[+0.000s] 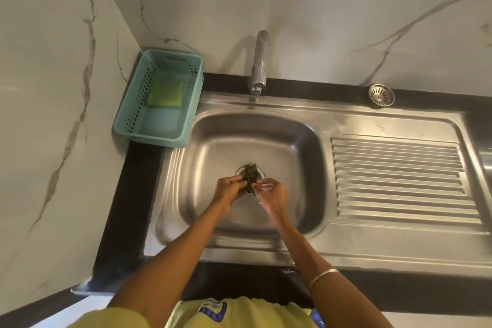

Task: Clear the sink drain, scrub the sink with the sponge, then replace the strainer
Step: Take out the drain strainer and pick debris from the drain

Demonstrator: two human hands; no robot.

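Both of my hands are down in the steel sink point(202, 146), right over the drain point(262, 172). My left hand point(230, 190) and my right hand point(271, 193) pinch a clump of dark debris point(250, 176) between their fingertips, and the clump hides most of the drain opening. The round metal strainer point(381, 95) lies on the black counter at the back right, behind the drainboard. A green sponge point(165, 94) rests inside the teal basket point(127, 120) at the sink's back left corner.
The tap point(259, 66) stands behind the sink with its spout over the back rim. A ribbed steel drainboard point(399, 178) stretches to the right. Marble walls close in at the left and back. A black counter strip point(127, 194) runs along the left.
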